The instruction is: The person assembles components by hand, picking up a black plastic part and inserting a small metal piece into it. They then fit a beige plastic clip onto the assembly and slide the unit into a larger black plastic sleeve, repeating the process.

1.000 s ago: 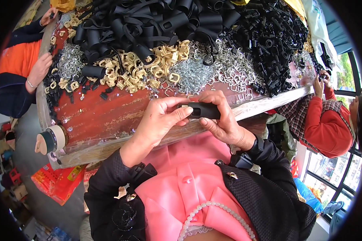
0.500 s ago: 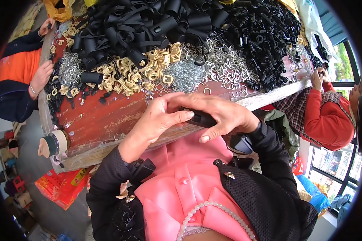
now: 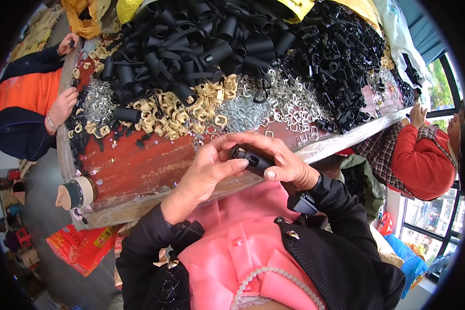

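Just above the table's near edge, a short black plastic tube [image 3: 258,162] with a slot in its side is held between both hands. My left hand [image 3: 204,170] grips its left end, the thumb pressed near the slot. My right hand [image 3: 288,161] wraps over the far side and right end, with the thumb at the near end. The fingers beyond the tube are partly hidden. Past my hands lie silver wire rings [image 3: 294,114], tan buckle-like pieces [image 3: 176,109] and a heap of black tubes with straps [image 3: 219,53].
Small black parts [image 3: 341,77] form a heap at the right of the red table [image 3: 139,160]. A lidded cup [image 3: 80,194] stands at the left corner. One person in orange [image 3: 28,93] works at the left, another in red sleeves [image 3: 418,160] at the right. Wooden rims edge the tabletop.
My right hand has shifted slightly on the black tube, and more of its slotted side shows. The whole view has shifted a little. The co-worker's hands at the right have moved apart.
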`<state>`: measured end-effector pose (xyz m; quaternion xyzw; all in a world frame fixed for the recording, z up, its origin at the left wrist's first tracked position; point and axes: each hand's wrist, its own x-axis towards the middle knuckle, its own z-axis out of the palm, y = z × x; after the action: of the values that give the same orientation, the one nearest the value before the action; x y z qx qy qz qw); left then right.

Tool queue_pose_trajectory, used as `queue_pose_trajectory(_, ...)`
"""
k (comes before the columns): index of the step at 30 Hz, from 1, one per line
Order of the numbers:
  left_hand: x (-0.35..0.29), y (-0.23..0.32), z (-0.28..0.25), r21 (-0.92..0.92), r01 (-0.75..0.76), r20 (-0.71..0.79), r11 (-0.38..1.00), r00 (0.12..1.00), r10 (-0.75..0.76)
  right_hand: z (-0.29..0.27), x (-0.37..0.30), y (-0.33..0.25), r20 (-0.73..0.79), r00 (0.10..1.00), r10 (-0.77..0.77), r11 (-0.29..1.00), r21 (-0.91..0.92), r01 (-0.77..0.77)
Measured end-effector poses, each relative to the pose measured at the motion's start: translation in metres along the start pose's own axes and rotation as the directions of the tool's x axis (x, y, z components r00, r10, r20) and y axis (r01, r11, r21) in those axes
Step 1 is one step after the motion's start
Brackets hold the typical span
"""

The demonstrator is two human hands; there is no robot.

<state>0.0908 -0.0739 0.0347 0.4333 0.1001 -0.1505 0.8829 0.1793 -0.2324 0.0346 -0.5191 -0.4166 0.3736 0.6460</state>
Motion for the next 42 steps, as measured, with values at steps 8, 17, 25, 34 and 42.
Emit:
queue_pose_trajectory(8,-0.004,-0.007,0.005,-0.093,0.056,-0.01,0.994,0.998,-0.057,0.005,-0.004,-0.003,-0.028,0.999,0.036,0.993,0.113,-0.032)
queue_pose_trajectory(17,-0.01,-0.005,0.009,-0.082,0.008,-0.022,0.997,1.0,-0.01,0.014,-0.004,-0.008,-0.114,0.988,0.106,0.961,0.267,-0.072)
queue_pose_trajectory(25,-0.011,-0.006,0.009,0.009,-0.024,-0.008,1.0,1.0,0.024,0.014,-0.01,-0.006,-0.122,0.987,0.101,0.958,0.278,-0.064)
queue_pose_trajectory(34,-0.006,-0.008,0.002,0.091,0.013,-0.048,0.996,0.999,-0.009,0.011,-0.01,0.005,-0.147,0.988,0.048,0.957,0.291,-0.003)
queue_pose_trajectory(42,0.001,-0.015,-0.001,0.082,-0.006,-0.042,0.997,0.999,0.009,0.007,-0.014,0.02,-0.189,0.981,-0.05,0.952,0.288,0.104)
